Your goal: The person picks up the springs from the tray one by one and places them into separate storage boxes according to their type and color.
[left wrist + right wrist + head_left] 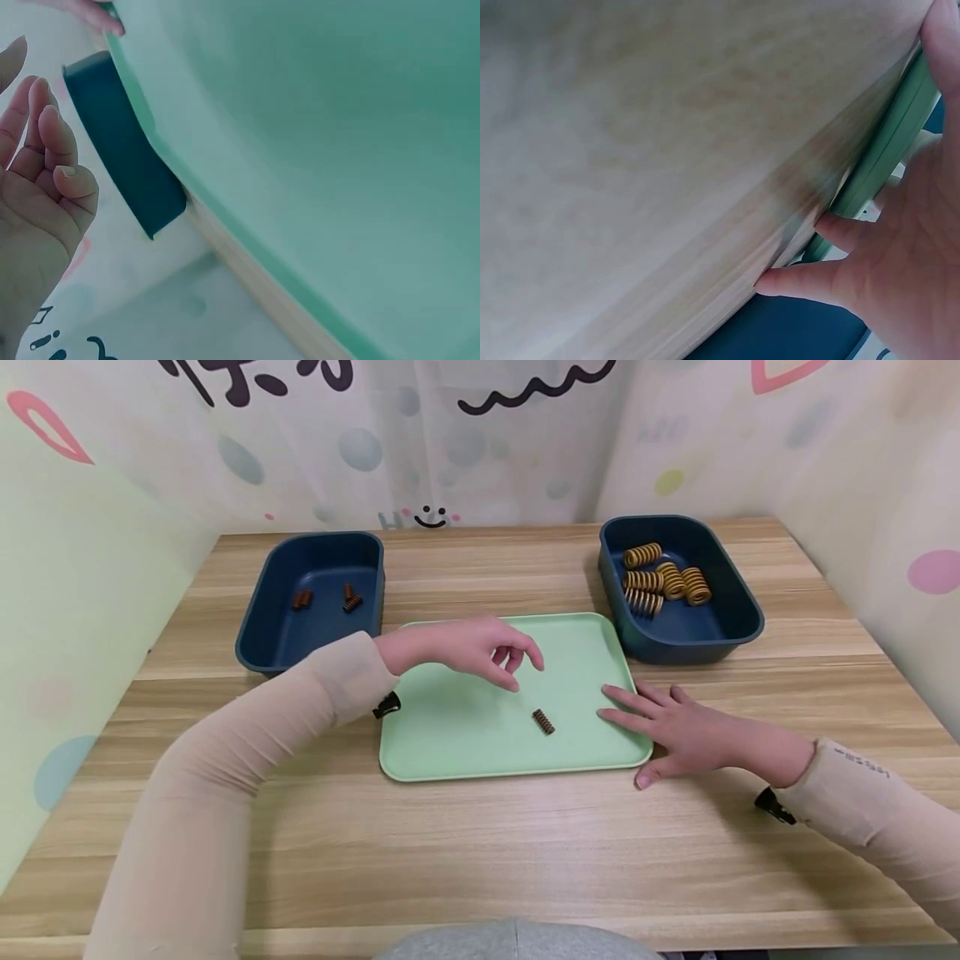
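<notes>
One small dark coil spring [543,722] lies on the pale green tray [442,752]. Above the tray, up and left of that spring in the head view, is my left hand [476,647]. Its fingers are bent loosely, with a gap between thumb and index finger and nothing held. The left wrist view shows the same hand [37,202] with relaxed fingers and no object in it. My right hand [690,735] rests spread at the tray's right edge, fingertips over the rim and thumb near the front corner. In the right wrist view its fingers [810,283] are extended.
Behind the tray on the left, a dark blue bin [258,635] contains several small copper-brown springs [351,602]. At the back right, another blue bin [705,653] holds several larger yellow springs [643,581]. Everything stands on a wood-grain table [480,852], with a printed curtain [517,460] behind.
</notes>
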`<state>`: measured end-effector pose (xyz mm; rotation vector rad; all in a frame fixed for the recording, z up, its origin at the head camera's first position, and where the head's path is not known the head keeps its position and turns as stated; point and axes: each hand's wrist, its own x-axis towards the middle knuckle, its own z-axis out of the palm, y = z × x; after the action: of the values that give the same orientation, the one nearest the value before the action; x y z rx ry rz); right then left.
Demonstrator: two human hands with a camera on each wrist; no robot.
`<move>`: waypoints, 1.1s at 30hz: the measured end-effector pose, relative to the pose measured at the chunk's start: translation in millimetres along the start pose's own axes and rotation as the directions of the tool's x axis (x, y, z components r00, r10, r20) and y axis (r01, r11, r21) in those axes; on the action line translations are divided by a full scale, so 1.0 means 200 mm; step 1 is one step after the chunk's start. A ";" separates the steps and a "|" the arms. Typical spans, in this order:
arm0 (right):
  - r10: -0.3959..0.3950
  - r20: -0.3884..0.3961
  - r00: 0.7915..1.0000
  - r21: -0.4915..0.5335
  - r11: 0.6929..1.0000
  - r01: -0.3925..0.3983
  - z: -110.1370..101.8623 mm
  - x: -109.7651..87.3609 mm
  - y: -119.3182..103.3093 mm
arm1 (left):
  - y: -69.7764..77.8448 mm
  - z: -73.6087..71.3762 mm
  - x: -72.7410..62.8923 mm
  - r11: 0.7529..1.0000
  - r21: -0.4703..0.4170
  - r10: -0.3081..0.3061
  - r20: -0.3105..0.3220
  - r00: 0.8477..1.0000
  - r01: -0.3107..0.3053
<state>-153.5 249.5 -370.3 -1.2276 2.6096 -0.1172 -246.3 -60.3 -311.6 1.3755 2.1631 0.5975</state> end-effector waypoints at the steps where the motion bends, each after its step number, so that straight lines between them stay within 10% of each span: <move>1: 0.001 0.001 1.000 -0.001 1.000 -0.001 0.00 0.00 0.00 | 0.00 0.01 0.01 1.000 -0.006 -0.002 0.008 1.000 0.003; 33: 0.022 0.019 1.000 0.005 1.000 -0.022 0.00 0.00 0.00 | -0.03 0.23 0.17 0.999 -0.027 -0.034 0.157 0.987 0.039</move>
<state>-153.6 249.7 -371.3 -1.1919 2.6046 -0.1079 -234.7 -27.4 -357.2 1.3186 2.0415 0.4887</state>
